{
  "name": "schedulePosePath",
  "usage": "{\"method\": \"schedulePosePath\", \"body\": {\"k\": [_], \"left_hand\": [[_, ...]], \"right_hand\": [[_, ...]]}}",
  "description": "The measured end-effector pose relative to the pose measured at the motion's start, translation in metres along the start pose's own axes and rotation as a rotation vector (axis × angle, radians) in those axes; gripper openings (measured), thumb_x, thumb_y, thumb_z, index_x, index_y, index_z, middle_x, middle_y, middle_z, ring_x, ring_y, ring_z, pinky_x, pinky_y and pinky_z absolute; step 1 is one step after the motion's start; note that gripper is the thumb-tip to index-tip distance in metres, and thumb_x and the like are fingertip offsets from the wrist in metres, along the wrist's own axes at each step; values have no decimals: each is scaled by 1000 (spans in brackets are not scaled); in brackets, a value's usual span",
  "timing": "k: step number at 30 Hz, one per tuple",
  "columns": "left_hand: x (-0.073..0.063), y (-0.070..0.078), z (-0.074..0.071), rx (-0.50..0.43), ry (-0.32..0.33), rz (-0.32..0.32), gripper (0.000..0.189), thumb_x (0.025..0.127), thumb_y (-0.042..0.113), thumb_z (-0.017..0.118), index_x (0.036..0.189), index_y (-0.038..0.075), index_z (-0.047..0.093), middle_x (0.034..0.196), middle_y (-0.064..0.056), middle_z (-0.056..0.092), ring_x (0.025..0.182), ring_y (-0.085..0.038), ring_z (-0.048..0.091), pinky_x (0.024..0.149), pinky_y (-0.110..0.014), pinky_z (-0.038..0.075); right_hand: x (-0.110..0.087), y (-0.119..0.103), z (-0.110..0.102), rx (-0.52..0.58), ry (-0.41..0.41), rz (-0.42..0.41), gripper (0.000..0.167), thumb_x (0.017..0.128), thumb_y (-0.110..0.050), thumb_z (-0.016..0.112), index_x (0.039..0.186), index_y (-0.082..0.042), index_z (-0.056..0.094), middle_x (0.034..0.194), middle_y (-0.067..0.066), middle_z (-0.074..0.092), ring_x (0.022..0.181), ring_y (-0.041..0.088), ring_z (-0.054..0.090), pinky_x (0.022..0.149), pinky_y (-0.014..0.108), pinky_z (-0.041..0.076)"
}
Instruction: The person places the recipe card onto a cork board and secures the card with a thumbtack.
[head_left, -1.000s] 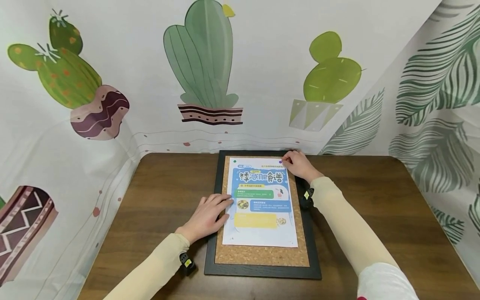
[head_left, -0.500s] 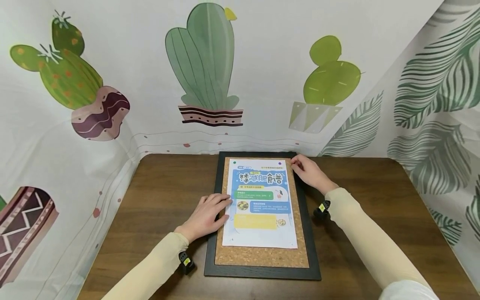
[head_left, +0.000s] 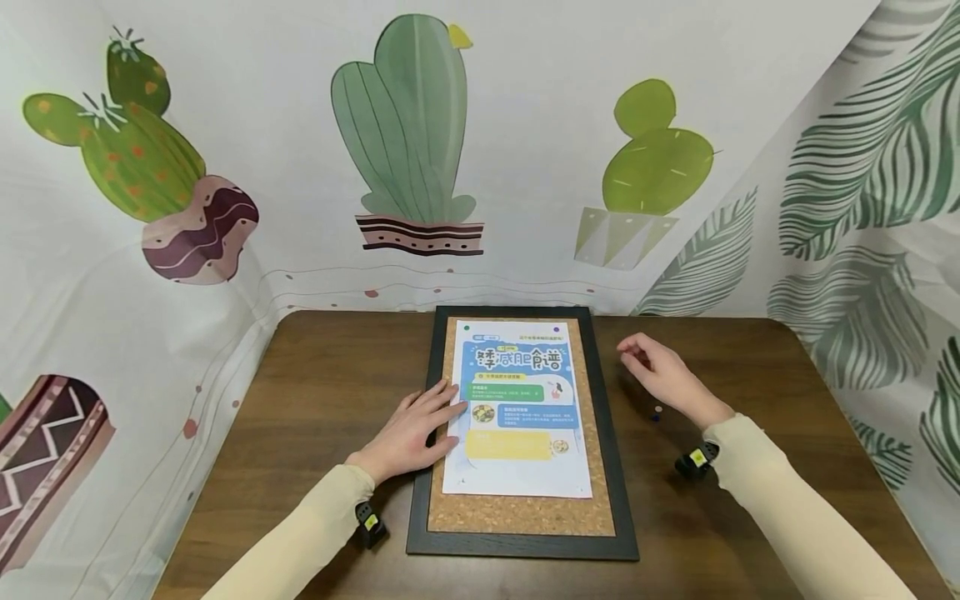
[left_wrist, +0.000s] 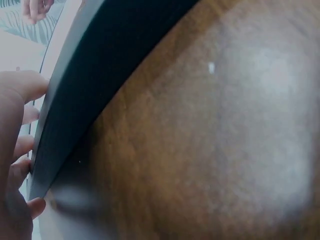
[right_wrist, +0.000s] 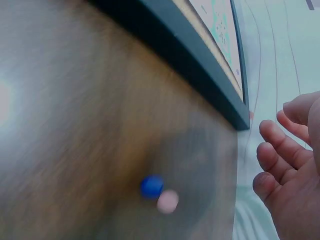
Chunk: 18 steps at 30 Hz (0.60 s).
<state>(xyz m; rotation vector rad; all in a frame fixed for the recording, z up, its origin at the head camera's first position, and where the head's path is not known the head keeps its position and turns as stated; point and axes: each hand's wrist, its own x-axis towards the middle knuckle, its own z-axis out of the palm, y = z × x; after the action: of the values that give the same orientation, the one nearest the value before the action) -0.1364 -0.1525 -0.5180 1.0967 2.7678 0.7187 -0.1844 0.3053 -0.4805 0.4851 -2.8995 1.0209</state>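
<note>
A printed sheet (head_left: 517, 477) with blue, green and yellow panels lies on a cork board (head_left: 525, 515) in a black frame (head_left: 525, 546). A green pushpin (head_left: 467, 327) sits in its top left corner and a purple pushpin (head_left: 557, 329) in its top right. My left hand (head_left: 408, 433) rests over the frame's left side, fingertips on the sheet's edge. Off the board to the right, my right hand (head_left: 667, 379) hovers with fingers loosely bent and nothing in them. Below it on the table lie a blue pin (right_wrist: 151, 186) and a pale pink one (right_wrist: 168, 201).
The brown wooden table (head_left: 330, 375) reaches back to a white cloth (head_left: 300, 167) printed with cacti and leaves. The board lies at the table's middle, its far edge close to the cloth.
My right hand has left the purple pin at the sheet's top right corner and moved right, off the board, uncovering two pins on the table. My left hand stays nearly in place.
</note>
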Motion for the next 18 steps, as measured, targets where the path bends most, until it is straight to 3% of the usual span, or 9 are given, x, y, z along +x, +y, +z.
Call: {"method": "schedulePosePath", "body": {"k": [7,18], "left_hand": [[1,-4,1,-33,-22,6,59,103,35,64,155,9,51,167,-13,34,158,-33,24,119,-64,29],[2,-4,2,-39,-20,6,59,102,34,65,153,8,53,167,-13,36,157,-32,25,121,-60,28]], "right_hand": [[-34,9,-15,-41,-4,27,17,106,-7,59,119,1,66,101,9,69,82,17,57,69,32,48],[-63,23,-21,-83,0,39,9,101,-6,67,108,-2,70,90,2,66,73,10,50,61,27,45]]}}
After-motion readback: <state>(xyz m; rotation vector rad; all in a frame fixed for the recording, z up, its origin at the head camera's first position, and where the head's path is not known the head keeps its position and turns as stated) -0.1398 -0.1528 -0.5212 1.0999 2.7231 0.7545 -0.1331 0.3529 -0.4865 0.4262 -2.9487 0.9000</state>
